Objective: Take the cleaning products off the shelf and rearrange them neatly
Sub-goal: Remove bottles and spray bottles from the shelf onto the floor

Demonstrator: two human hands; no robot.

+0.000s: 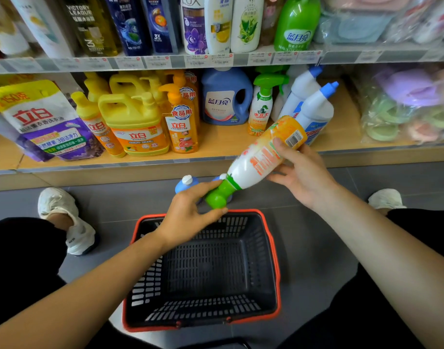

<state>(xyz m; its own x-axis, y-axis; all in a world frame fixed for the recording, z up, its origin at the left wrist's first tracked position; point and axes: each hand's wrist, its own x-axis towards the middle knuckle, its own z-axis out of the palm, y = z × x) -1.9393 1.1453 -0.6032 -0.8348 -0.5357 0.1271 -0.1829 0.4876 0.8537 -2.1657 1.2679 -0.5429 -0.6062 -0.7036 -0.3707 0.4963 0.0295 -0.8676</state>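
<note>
A white and orange spray bottle with a green head lies tilted in the air above the basket, its base toward the shelf. My right hand grips its body near the base. My left hand holds the green spray head. On the wooden shelf stand yellow detergent jugs, an orange pump bottle, a blue laundry jug, a green-topped spray bottle and two white bottles with blue caps.
An empty black basket with a red rim sits on the grey floor under my hands. Two blue-and-white bottle tops show on the floor beyond it. A detergent pouch leans at the shelf's left. My white shoes flank the basket.
</note>
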